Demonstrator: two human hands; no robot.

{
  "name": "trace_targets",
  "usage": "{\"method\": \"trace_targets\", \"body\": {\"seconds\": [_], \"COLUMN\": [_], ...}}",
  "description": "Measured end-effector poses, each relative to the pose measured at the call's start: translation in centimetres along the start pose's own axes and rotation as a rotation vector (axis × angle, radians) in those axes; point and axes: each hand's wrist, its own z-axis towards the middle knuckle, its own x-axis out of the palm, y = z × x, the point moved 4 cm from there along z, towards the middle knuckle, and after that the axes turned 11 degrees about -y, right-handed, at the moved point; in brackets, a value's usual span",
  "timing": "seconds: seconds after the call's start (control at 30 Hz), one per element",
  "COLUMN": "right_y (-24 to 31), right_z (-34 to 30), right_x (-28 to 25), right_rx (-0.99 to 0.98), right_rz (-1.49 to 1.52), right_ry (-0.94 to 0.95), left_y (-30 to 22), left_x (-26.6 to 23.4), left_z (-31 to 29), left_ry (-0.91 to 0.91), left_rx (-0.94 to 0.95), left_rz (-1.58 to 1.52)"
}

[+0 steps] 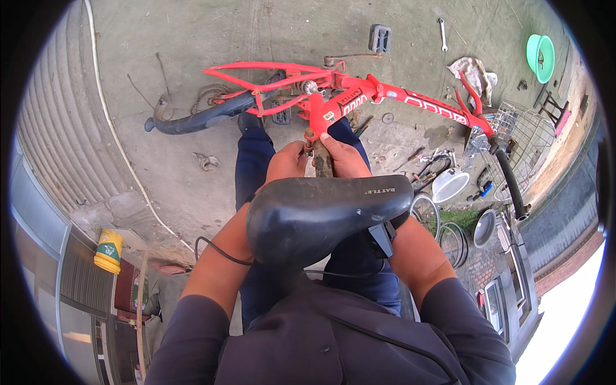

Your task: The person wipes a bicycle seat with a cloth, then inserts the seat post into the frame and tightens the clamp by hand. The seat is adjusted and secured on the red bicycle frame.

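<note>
A red bicycle frame (410, 97) without wheels stretches across in front of me. Its rusty seat post (323, 160) rises toward me and carries a black saddle (327, 215), which hides part of my forearms. My left hand (287, 163) is closed at the small seat clamp (309, 136) where the post enters the frame; its fingertips are partly hidden. On the post's other side my right hand (346, 159) is closed against the seat post, thumb pointing up at the frame. A black mudguard (199, 120) hangs at the frame's left end.
A wire basket (523, 138) and the handlebar (510, 183) are at the right. Around lie a wrench (443, 35), a rag (473, 77), a green basin (540, 58), a white bowl (449, 185) and loose tools. A yellow bucket (109, 250) stands left.
</note>
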Motion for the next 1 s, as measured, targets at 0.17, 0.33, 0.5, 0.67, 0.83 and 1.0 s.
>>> {"method": "trace_targets", "body": {"seconds": [0.17, 0.33, 0.5, 0.67, 0.83, 1.0], "right_y": [0.2, 0.3, 0.3, 0.0, 0.0, -0.2], "right_z": [-0.1, -0.5, -0.1, 0.2, 0.1, 0.1], "right_x": [0.1, 0.2, 0.1, 0.0, 0.0, 0.2], "right_rx": [0.006, -0.004, -0.020, -0.032, -0.012, 0.011], "right_rz": [-0.005, 0.000, -0.015, 0.008, -0.003, 0.068], "right_ry": [-0.017, -0.004, 0.004, -0.012, -0.019, -0.026], "left_y": [0.0, -0.3, -1.0, -0.4, -0.4, -1.1], "left_x": [0.2, 0.0, 0.6, 1.0, 0.5, -0.6], "left_z": [-0.2, -1.3, -1.5, -1.3, -0.3, 0.0], "left_ry": [-0.145, -0.257, -0.213, 0.007, 0.229, 0.381], "left_rx": [-0.002, 0.064, 0.004, -0.214, -0.253, -0.391], "left_rz": [0.048, 0.011, -0.174, -0.283, -0.540, -0.613]}}
